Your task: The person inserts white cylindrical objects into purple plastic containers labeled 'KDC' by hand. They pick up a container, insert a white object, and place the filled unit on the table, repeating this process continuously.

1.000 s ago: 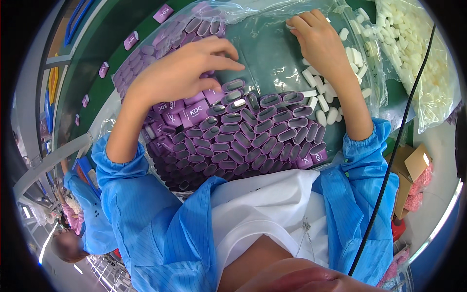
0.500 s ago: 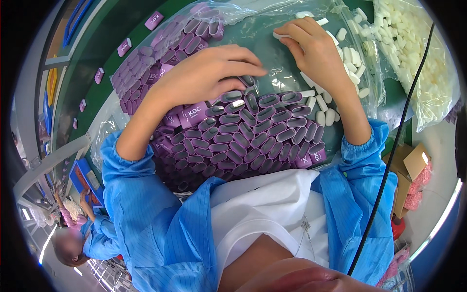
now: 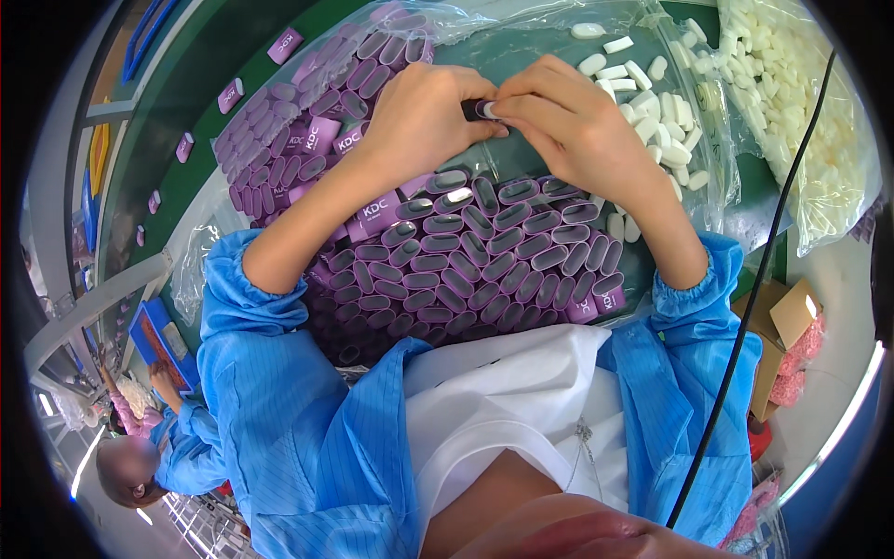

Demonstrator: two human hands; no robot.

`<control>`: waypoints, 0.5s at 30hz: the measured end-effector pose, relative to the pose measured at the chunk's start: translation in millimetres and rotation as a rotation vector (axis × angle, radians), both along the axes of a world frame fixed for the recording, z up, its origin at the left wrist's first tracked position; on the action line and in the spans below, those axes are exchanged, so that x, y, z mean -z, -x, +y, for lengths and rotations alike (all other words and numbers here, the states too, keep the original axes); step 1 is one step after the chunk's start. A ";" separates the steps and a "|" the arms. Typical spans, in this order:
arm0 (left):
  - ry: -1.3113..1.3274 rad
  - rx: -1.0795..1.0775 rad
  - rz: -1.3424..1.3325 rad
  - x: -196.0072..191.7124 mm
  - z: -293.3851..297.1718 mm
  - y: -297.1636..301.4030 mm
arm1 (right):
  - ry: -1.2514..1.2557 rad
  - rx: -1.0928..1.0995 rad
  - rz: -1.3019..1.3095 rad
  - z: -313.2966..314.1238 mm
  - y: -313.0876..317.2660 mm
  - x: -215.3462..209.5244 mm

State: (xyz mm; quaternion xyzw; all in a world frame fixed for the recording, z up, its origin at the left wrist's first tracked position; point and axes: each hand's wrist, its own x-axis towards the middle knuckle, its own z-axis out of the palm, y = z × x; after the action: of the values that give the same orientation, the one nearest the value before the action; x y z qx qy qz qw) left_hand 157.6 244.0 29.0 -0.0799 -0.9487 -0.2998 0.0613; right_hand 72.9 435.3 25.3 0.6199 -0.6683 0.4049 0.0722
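Head view: my left hand [image 3: 424,116] is curled closed around one purple shell [image 3: 471,109], held out in front of me, its dark open end toward my right hand [image 3: 573,121]. That hand pinches a small white piece [image 3: 489,110] at the opening; how far in it sits, I cannot tell. Packed purple shells [image 3: 475,247] lie nearer me, loose white pieces [image 3: 666,116] to the right.

The purple shells [image 3: 462,267] look smooth plastic, the white pieces [image 3: 667,106] matt.
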 end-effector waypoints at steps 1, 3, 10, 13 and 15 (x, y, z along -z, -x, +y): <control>-0.005 -0.020 -0.030 -0.6 0.0 0.3 | 0.013 0.023 0.031 -2.1 -2.0 1.2; -0.016 -0.059 -0.091 -5.0 0.4 1.8 | 0.041 0.070 0.093 -6.0 -6.5 4.4; -0.067 -0.108 -0.195 -12.4 1.9 1.3 | 0.060 0.073 0.084 -5.9 -3.7 6.3; -0.078 -0.100 -0.193 -9.0 2.3 1.3 | 0.038 0.072 0.072 1.6 -0.1 6.4; -0.096 -0.079 -0.149 -3.0 0.9 0.4 | 0.028 0.088 0.061 6.7 -0.8 8.3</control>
State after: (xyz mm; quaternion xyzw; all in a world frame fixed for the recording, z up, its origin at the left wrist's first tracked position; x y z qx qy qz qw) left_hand 157.3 244.9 32.1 -0.0168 -0.9376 -0.3473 0.0060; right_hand 73.7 442.0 17.0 0.6009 -0.6866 0.3916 0.1187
